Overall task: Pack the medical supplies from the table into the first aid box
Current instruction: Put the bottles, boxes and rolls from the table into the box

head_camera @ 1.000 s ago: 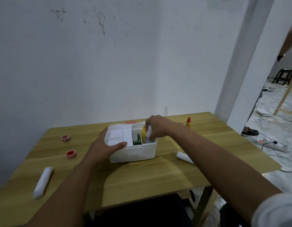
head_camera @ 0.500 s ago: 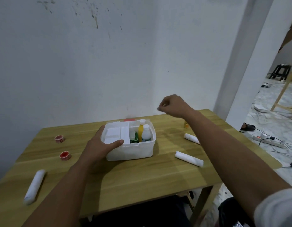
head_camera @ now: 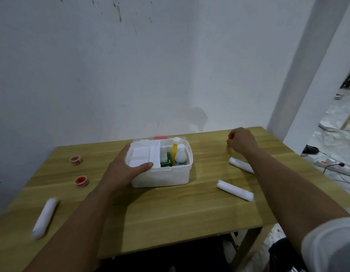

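The right hand (head_camera: 242, 143) had dropped to curl round the small bottle (head_camera: 229, 147), while the left hand (head_camera: 129, 169) gripped the box (head_camera: 170, 176), likely steadying it.

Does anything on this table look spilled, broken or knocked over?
Nothing stands out. The first aid box sits level, steadied by the left hand, its two bottles upright. Three white rolls and two red-topped tubs simply lie unpacked on the table; the right hand grips a small bottle.
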Action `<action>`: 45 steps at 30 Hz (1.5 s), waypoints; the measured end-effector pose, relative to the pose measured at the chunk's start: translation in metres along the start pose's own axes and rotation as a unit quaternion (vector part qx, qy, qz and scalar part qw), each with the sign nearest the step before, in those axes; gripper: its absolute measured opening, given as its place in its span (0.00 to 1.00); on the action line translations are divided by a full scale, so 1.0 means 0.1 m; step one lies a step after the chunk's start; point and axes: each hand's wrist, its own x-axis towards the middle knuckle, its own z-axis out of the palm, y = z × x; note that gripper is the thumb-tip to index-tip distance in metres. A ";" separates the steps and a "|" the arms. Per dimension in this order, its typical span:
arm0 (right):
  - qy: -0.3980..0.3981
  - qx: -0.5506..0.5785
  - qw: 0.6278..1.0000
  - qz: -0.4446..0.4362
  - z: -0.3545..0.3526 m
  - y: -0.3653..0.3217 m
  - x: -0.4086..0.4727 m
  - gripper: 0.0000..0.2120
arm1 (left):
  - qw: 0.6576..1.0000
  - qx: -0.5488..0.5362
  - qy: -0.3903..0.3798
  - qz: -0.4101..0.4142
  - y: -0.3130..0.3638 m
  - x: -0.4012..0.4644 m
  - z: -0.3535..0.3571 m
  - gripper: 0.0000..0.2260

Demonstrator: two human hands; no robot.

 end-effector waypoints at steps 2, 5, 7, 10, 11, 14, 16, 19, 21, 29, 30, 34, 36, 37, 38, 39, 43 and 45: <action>0.003 0.051 0.998 -0.025 -0.17 -0.21 -0.03 0.08 | 1.000 0.003 0.000 0.002 0.01 -0.01 0.00 0.42; -0.031 0.171 0.982 -0.077 -0.51 -0.66 -0.14 0.07 | 1.000 0.010 -0.004 0.005 0.02 -0.02 -0.01 0.44; -0.075 0.237 0.962 -0.117 -0.71 -0.99 -0.27 0.09 | 1.000 0.010 -0.003 -0.002 0.01 -0.03 -0.02 0.46; -0.135 0.273 0.934 -0.185 -0.88 -1.46 -0.53 0.11 | 1.000 0.012 -0.002 0.000 0.00 -0.06 -0.02 0.47; -0.151 0.266 0.929 -0.208 -0.88 -1.59 -0.61 0.11 | 1.000 0.010 -0.003 -0.001 0.01 -0.07 -0.02 0.47; -0.177 0.158 0.930 -0.282 -0.73 -1.88 -0.80 0.10 | 1.000 0.022 -0.006 -0.013 0.02 -0.09 -0.02 0.48; -0.170 0.045 0.930 -0.323 -0.56 -1.99 -0.87 0.09 | 0.999 0.032 -0.005 -0.014 0.01 -0.10 -0.02 0.49; -0.166 -0.071 0.926 -0.331 -0.35 -2.04 -0.93 0.11 | 0.999 0.033 -0.005 -0.015 0.01 -0.09 -0.02 0.48; -0.167 -0.119 0.922 -0.327 -0.26 -2.03 -0.96 0.10 | 0.999 0.037 -0.003 -0.020 0.02 -0.09 -0.02 0.48; -0.148 -0.199 0.913 -0.324 -0.19 -2.03 -1.01 0.10 | 0.999 0.032 0.016 -0.016 0.01 -0.09 0.00 0.45; -0.152 -0.213 0.908 -0.327 -0.21 -2.05 -1.02 0.10 | 0.999 0.034 0.016 -0.017 0.02 -0.09 0.00 0.45; -0.163 -0.257 0.890 -0.341 -0.24 -2.14 -1.06 0.11 | 0.999 0.043 0.011 -0.024 0.03 -0.10 -0.01 0.50; -0.161 -0.273 0.882 -0.348 -0.22 -2.16 -1.08 0.13 | 0.999 0.048 0.013 -0.022 0.04 -0.10 -0.02 0.49; -0.161 -0.278 0.881 -0.348 -0.22 -2.17 -1.08 0.13 | 0.998 0.050 0.014 -0.023 0.04 -0.10 -0.02 0.47; -0.164 -0.279 0.881 -0.345 -0.23 -2.18 -1.08 0.12 | 0.998 0.051 0.015 -0.022 0.04 -0.10 -0.01 0.46; -0.169 -0.279 0.881 -0.342 -0.24 -2.19 -1.07 0.10 | 0.998 0.051 0.017 -0.021 0.04 -0.11 -0.01 0.45; -0.215 -0.278 0.875 -0.334 -0.27 -2.21 -1.07 0.10 | 0.999 0.042 0.020 -0.016 0.04 -0.10 -0.01 0.44; -0.197 -0.295 0.874 -0.332 -0.20 -2.20 -1.08 0.12 | 0.999 0.039 0.023 -0.015 0.05 -0.10 0.00 0.44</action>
